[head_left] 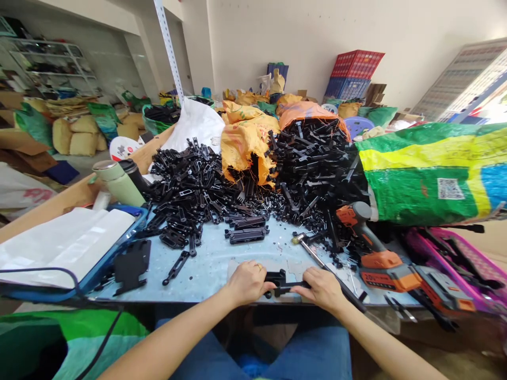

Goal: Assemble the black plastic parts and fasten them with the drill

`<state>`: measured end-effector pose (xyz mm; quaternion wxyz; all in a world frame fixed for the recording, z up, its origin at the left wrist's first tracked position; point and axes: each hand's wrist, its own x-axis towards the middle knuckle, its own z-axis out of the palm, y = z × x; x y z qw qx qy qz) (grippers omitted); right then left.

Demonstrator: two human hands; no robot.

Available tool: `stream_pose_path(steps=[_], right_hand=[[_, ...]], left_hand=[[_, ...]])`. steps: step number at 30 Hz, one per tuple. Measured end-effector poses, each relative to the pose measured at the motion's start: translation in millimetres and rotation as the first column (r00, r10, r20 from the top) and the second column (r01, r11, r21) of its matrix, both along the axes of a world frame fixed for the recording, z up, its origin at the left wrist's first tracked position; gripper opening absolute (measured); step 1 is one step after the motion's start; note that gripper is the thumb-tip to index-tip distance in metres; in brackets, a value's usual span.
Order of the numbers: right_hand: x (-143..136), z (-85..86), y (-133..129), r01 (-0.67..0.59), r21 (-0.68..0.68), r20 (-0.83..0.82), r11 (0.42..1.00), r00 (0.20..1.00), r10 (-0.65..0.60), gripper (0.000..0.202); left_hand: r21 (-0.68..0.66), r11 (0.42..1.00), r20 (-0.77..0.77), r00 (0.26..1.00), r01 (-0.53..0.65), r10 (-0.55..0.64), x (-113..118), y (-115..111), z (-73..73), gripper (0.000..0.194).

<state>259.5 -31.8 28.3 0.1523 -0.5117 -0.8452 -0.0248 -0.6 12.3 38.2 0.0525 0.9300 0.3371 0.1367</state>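
Note:
Near the front edge of the light blue table [214,264], a black plastic part [283,282] is held between both hands. My left hand [249,283] grips its left end, fingers curled, a ring on one finger. At the other end my right hand [322,287] is closed on the same part. Just beyond the hands lie several assembled black pieces [247,235] side by side. A hammer [317,256] lies diagonally, its handle passing close to my right hand. Loose black parts [190,190] are heaped at the back left, and more [312,158] spill from an orange sack.
An orange cordless drill [382,264] and a pink basket [467,253] are on the right, below a green and yellow sack [423,174]. At left are a green bottle [119,182], a blue tray [85,282] and a flat black plate [132,264].

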Motion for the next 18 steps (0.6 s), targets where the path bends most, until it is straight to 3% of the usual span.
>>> stream_pose_path(steps=[3, 5, 7, 8, 10, 12, 14, 16, 18], right_hand=[[-13, 41.3, -10, -0.253, -0.158, -0.244, 0.954, 0.947, 0.210, 0.060], [-33, 59.4, -21, -0.459, -0.270, -0.494, 0.847, 0.821, 0.287, 0.066], [-62, 58.2, -30, -0.570, -0.262, -0.722, 0.779, 0.651, 0.233, 0.066], [-78, 50.2, -31, -0.554, -0.216, -0.807, 0.804, 0.565, 0.173, 0.065], [-108, 25.1, -24, -0.375, -0.098, -0.909, 0.922, 0.411, 0.071, 0.063], [-129, -0.6, 0, -0.170, -0.023, -0.938, 0.985, 0.344, 0.037, 0.056], [-134, -15.6, 39, -0.117, 0.006, -0.909, 0.993, 0.413, 0.054, 0.045], [-125, -15.5, 91, -0.091, 0.006, -0.807, 0.996, 0.588, 0.059, 0.034], [-113, -3.7, 146, -0.032, -0.023, -0.637, 0.999, 0.771, 0.010, 0.032]], left_hand=[[-0.119, 0.993, 0.214, 0.977, 0.027, -0.001, -3, -22, 27.0, 0.062], [-0.214, 0.966, 0.440, 0.897, 0.147, -0.039, -2, -46, 43.3, 0.067], [-0.253, 0.943, 0.643, 0.766, 0.217, -0.004, 5, -67, 52.4, 0.071], [-0.252, 0.946, 0.708, 0.705, 0.203, 0.037, 9, -75, 53.0, 0.074], [-0.205, 0.972, 0.771, 0.631, 0.118, 0.086, 16, -79, 45.7, 0.079], [-0.084, 0.996, 0.746, 0.664, 0.018, 0.051, 16, -68, 29.5, 0.083], [0.065, 0.995, 0.621, 0.784, -0.074, 0.018, 7, -45, 9.2, 0.082], [0.161, 0.974, 0.415, 0.906, -0.157, 0.078, -8, -17, -10.0, 0.077], [0.198, 0.974, 0.211, 0.975, -0.114, 0.071, -21, 11, -24.5, 0.065]])
